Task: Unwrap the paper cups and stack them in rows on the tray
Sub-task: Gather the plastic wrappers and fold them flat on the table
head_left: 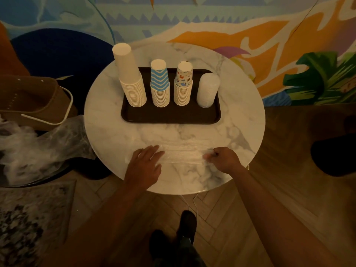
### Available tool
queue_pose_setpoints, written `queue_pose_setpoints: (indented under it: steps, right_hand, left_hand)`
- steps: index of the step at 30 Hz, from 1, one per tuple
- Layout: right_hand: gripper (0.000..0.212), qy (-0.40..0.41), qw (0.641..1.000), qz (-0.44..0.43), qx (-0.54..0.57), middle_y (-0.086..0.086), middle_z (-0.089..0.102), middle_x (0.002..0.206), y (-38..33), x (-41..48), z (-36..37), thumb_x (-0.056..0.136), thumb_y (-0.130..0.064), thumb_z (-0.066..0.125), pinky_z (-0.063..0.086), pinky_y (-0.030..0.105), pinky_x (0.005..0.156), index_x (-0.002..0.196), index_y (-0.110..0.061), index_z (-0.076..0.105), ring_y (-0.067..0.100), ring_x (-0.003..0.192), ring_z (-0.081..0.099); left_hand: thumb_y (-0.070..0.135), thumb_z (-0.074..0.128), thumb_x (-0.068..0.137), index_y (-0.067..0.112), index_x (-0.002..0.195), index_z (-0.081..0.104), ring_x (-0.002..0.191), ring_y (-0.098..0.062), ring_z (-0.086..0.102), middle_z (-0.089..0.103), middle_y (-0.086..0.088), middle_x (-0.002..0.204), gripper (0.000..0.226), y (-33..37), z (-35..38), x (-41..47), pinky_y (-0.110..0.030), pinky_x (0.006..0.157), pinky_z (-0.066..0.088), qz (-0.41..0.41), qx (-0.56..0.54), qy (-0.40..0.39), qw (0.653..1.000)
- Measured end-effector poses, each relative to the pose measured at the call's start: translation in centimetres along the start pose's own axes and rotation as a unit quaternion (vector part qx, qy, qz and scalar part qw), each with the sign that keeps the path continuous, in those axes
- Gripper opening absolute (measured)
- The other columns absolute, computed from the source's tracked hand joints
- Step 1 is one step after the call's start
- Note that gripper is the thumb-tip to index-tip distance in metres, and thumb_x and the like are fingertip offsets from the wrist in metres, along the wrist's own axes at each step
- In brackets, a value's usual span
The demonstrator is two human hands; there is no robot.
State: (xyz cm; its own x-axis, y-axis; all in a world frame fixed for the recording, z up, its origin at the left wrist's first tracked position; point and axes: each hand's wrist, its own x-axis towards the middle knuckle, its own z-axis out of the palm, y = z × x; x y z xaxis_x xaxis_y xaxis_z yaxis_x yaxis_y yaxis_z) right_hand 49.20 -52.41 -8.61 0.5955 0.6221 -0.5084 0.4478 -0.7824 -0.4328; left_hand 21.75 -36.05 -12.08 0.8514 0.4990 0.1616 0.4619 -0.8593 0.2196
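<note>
On the round table [240,112], four upside-down stacks stand in a row on the tray [169,116] at 12 o'clock. At 6 o'clock lies clear wrap [183,154]: the left hand [144,164] presses flat, fingers spread, on it; the right hand [223,158] pinches its 3 o'clock end.

Single head view, steeply down onto near table [240,120]

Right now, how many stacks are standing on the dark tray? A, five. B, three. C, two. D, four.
D: the tray carries a plain white cup stack, a blue zigzag stack, a printed-pattern stack and a clear stack, four in one row.
</note>
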Motion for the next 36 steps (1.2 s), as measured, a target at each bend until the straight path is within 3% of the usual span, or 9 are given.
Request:
queue_pose_setpoints:
  steps: [8,13,19,23,25,27,30,33,36]
  right_hand:
    - [0.044,-0.037,0.999,0.019,-0.002,-0.004,0.055,0.071,0.0,1.1,-1.1,0.089,-0.052,0.071,0.041,0.033,0.07,0.066,-0.021,0.051,0.023,0.081,0.058]
    - [0.041,-0.048,0.998,0.028,-0.002,0.002,0.066,0.078,-0.3,1.6,-1.7,0.087,-0.052,0.073,0.05,0.038,0.075,0.068,-0.018,0.06,0.025,0.084,0.065]
    - [0.034,-0.061,0.995,0.053,0.054,0.016,0.076,0.093,-0.5,2.2,-2.8,0.087,-0.037,0.078,0.054,0.04,0.088,0.076,-0.006,0.074,0.029,0.096,0.07]
    - [0.031,-0.046,0.991,0.086,0.089,0.008,0.071,0.073,0.2,2.9,-3.1,0.082,-0.033,0.083,0.055,0.04,0.083,0.071,-0.006,0.074,0.029,0.093,0.072]
    - [0.042,-0.049,0.994,0.085,0.045,0.003,0.067,0.072,0.4,3.1,-3.2,0.081,-0.048,0.081,0.054,0.038,0.077,0.073,-0.007,0.072,0.029,0.093,0.072]
    - [0.057,0.007,0.998,0.057,-0.033,-0.001,0.066,0.085,-0.3,2.7,-3.4,0.077,-0.072,0.072,0.052,0.035,0.077,0.085,-0.016,0.067,0.026,0.097,0.069]
    - [0.074,0.114,0.99,-0.079,-0.001,-0.006,0.065,0.108,-2.4,0.9,-3.2,0.066,-0.085,0.068,0.052,0.037,0.087,0.114,-0.029,0.066,0.017,0.1,0.06]
    - [0.075,0.031,0.974,-0.219,-0.049,-0.007,0.062,0.118,-5.2,-0.5,-1.3,0.063,-0.076,0.078,0.045,0.034,0.094,0.124,-0.035,0.062,0.016,0.106,0.055]
    - [0.073,-0.023,0.961,-0.239,-0.135,-0.003,0.06,0.128,-7.2,-0.5,1.5,0.072,-0.065,0.077,0.039,0.034,0.1,0.134,-0.034,0.056,0.021,0.114,0.054]
  left_hand:
    - [0.024,0.051,0.086,0.014,0.139,0.06,0.13,-0.025,0.059,0.064,-0.009,0.137,0.055,0.9,0.3,0.6,-0.055,0.116,0.033,0.006,0.027,-0.039,0.999]
    - [0.024,0.054,0.079,0.013,0.141,0.056,0.127,-0.024,0.06,0.066,-0.008,0.132,0.063,1.4,-0.1,0.8,-0.058,0.117,0.032,-0.011,0.031,-0.047,0.998]
    - [0.015,0.067,0.078,0.013,0.139,0.058,0.113,-0.025,0.066,0.07,-0.008,0.121,0.061,1.1,0.2,1.7,-0.057,0.116,0.034,0.007,0.077,-0.05,0.996]
    - [0.012,0.068,0.078,0.012,0.134,0.062,0.103,-0.026,0.069,0.072,-0.008,0.113,0.056,0.7,-0.2,1.9,-0.055,0.115,0.037,0.014,0.092,-0.045,0.995]
    - [0.01,0.066,0.079,0.012,0.128,0.066,0.098,-0.026,0.069,0.073,-0.008,0.107,0.049,0.3,-0.1,2.1,-0.054,0.112,0.041,0.011,0.096,-0.034,0.995]
    - [0.008,0.055,0.083,0.012,0.118,0.07,0.091,-0.027,0.07,0.074,-0.008,0.1,0.039,0.0,0.1,2.4,-0.051,0.105,0.047,0.017,0.086,-0.013,0.996]
    - [0.008,0.053,0.078,0.013,0.105,0.075,0.081,-0.029,0.069,0.074,-0.008,0.09,0.035,-0.1,-0.2,3.4,-0.043,0.083,0.053,0.007,0.035,0.014,0.999]
    - [0.01,0.06,0.074,0.016,0.099,0.077,0.077,-0.026,0.069,0.076,-0.004,0.088,0.031,-0.5,-1.0,4.6,-0.039,0.073,0.056,-0.018,-0.028,-0.016,0.999]
    - [0.02,0.058,0.083,0.019,0.109,0.075,0.091,-0.025,0.069,0.076,-0.002,0.1,0.032,-1.6,-2.2,5.7,-0.039,0.083,0.056,-0.074,-0.124,-0.076,0.987]
